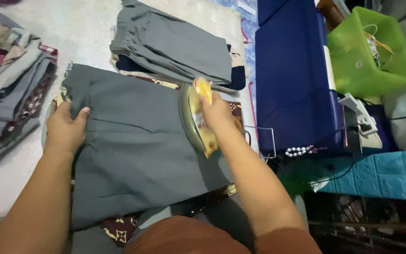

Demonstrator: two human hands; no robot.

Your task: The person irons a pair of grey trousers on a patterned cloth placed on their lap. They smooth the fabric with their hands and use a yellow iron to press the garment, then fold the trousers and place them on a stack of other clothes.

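1. Right now your right hand [216, 113] is wrapped around the yellow handle of the iron [197, 120] — fingers closed on it, knuckles up toward the camera.
2. The iron sits soleplate-down on the grey garment [137, 150], near the cloth's right edge, its metal rim showing on the left side of the handle.
3. Your left hand [66, 129] lies flat on the garment's left edge — fingers together, thumb spread toward the top, palm pressing the cloth down.
4. The grey garment is laid out across a patterned dark-red and cream cloth [118, 228], which peeks out at the bottom and beside the iron.
5. Just beyond the iron, farther from you, a second pair of folded grey trousers [175, 44] rests on top of a small pile, with a dark navy piece [238, 77] showing at its right end.
6. Over on your far left, a stack of folded clothes [10, 84] in greys and checks sits well apart from your left hand.
7. To your right, a dark blue cushioned block [292, 75] stands beside the ironing spot, with a string of white beads [299, 151] at its lower edge.
8. A green plastic basket [370, 51] sits beyond the blue block, at the top right.
9. A white power strip [359, 115] with a dark cable lies just below the basket.
10. Teal patterned sheeting [386, 174] covers the area at your lower right.
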